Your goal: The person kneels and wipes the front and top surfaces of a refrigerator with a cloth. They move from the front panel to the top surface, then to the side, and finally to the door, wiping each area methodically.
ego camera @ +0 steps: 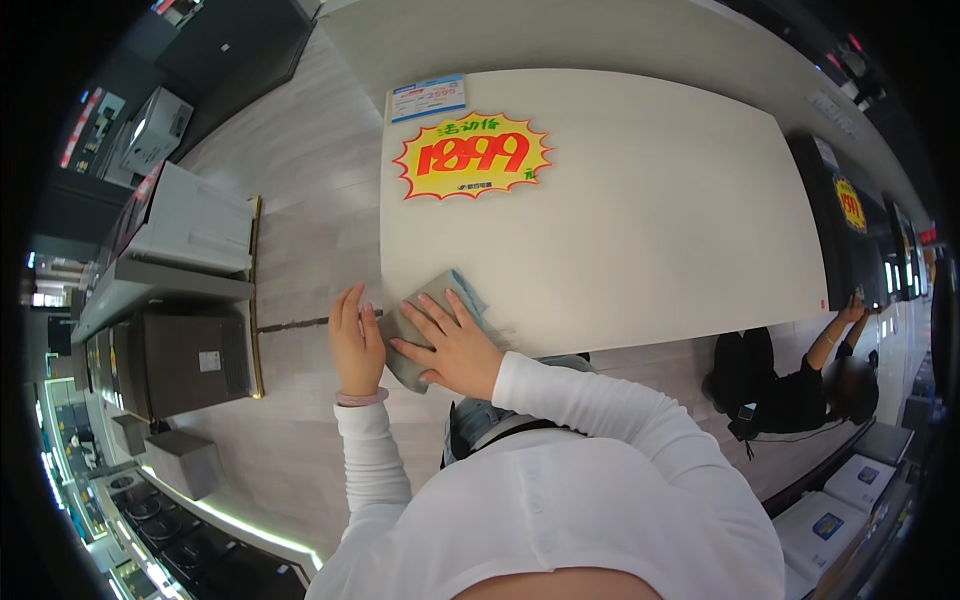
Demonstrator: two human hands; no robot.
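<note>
My right hand [448, 346] lies with spread fingers on a folded grey cloth [415, 330], which has a pale blue edge. It presses the cloth against the near left corner of a large white appliance panel [645, 217]. Just left of the cloth, my left hand [358, 341] is raised beside the panel's edge, fingers partly apart and nothing seen in them. A pinkish bangle circles the left wrist. On the panel's far left part are a yellow starburst price sign [474, 156] and a blue-and-white price card [428, 98].
At right, another person [787, 382] in dark clothes reaches toward a black appliance [844, 210]. White [195, 217] and dark brown [187, 364] appliances stand left across the wood-look floor [307, 247]. Grey stools [184, 461] stand at lower left, white boxes [821, 529] at lower right.
</note>
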